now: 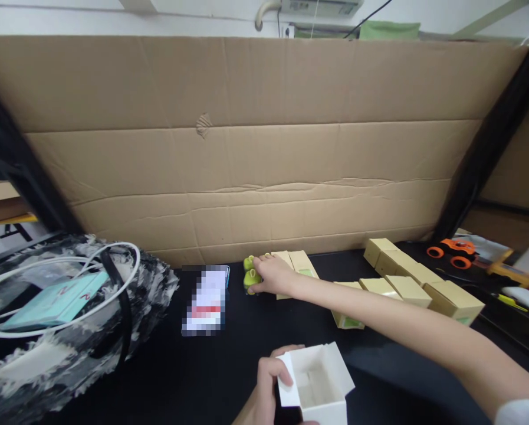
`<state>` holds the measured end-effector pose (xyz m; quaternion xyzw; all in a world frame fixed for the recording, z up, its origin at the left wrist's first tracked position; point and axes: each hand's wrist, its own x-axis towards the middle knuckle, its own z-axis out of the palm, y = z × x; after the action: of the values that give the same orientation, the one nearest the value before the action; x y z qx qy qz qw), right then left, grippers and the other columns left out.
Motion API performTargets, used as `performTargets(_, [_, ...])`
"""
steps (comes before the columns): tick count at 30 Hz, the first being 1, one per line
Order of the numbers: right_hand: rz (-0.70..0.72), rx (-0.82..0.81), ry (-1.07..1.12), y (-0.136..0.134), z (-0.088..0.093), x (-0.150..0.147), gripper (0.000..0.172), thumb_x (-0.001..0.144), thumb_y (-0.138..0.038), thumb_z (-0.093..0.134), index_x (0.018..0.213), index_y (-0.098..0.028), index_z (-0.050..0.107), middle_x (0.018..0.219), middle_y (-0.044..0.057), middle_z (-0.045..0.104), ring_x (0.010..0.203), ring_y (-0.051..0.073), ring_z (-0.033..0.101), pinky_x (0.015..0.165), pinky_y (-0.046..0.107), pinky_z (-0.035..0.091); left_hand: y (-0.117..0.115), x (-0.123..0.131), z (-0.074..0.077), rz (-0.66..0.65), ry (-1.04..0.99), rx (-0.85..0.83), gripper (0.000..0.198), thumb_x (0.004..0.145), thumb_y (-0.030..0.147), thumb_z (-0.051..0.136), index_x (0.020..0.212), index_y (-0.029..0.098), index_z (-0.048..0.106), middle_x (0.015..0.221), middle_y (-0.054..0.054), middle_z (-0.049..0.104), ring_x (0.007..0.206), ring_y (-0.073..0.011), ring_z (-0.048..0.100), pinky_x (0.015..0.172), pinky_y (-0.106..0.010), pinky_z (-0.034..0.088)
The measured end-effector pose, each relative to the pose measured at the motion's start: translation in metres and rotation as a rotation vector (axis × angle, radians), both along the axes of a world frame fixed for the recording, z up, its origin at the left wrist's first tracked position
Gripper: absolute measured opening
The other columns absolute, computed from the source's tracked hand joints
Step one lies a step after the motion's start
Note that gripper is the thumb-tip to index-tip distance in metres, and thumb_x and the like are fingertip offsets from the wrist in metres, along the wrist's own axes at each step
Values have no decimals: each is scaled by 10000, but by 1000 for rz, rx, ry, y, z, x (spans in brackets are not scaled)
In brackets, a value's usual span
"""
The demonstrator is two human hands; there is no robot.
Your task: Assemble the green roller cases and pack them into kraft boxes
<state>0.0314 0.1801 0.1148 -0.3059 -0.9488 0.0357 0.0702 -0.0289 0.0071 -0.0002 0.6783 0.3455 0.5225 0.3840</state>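
Observation:
My left hand (268, 381) is closed on a small white cardboard box (321, 386) at the bottom middle. The box is tilted, its flaps are spread, and its inside looks bare. Stretched across the black table, my right hand (270, 274) has its fingers curled over a yellow-green toy (252, 278) with rounded, wheel-like parts. The hand hides much of this toy, so its exact kind is unclear. Just behind and right of that hand lie pale yellow boxes (304, 264), partly covered by it.
More pale yellow boxes (406, 268) stand on the right, near an orange toy truck (456, 252). A phone (206, 301) lies left of centre. A fringed black-and-white cloth (153, 295) with a white cable and a teal packet (58, 304) fills the left. Cardboard (255, 153) walls the back.

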Motion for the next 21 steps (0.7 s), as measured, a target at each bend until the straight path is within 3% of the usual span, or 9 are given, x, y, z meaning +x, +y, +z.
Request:
performTargets(5, [49,-107,96,-12,3,19,276,903,-340,581,1102,-148,577,1068,63,615,907,197,617,787,402,514,-8,2,5,48,51,-74,390,835,532,568,949,281,293,1336,-182,440,1230,-277,479,976,-458,351])
performTargets(9, [89,-191,312,-41,13,64,550,777,-341,699,1228,-193,422,1053,43,602,877,177,610,756,327,511,-12,5,9,75,65,-67,355,862,524,532,981,285,297,1353,-177,435,1228,-273,476,986,-465,349])
performTargets(12, [150,-263,446,-68,17,106,645,829,-299,638,1351,-252,264,1170,48,551,1005,153,583,849,292,489,-13,6,12,97,71,-61,351,858,529,534,989,288,316,1302,-139,480,1204,-268,497,990,-451,360])
performTargets(16, [210,-364,631,-95,7,143,458,812,-243,643,1224,-249,445,1140,53,558,1038,190,554,891,332,464,-12,5,17,103,74,-64,315,863,488,553,974,293,332,1290,-85,511,1111,-228,562,946,-378,422])
performTargets(21, [200,-282,527,-114,-8,149,474,752,-200,674,1191,-236,499,1084,66,573,980,206,573,838,346,488,-13,6,17,132,87,-20,294,882,426,552,1052,298,349,1252,-90,534,1159,-245,544,970,-411,422])
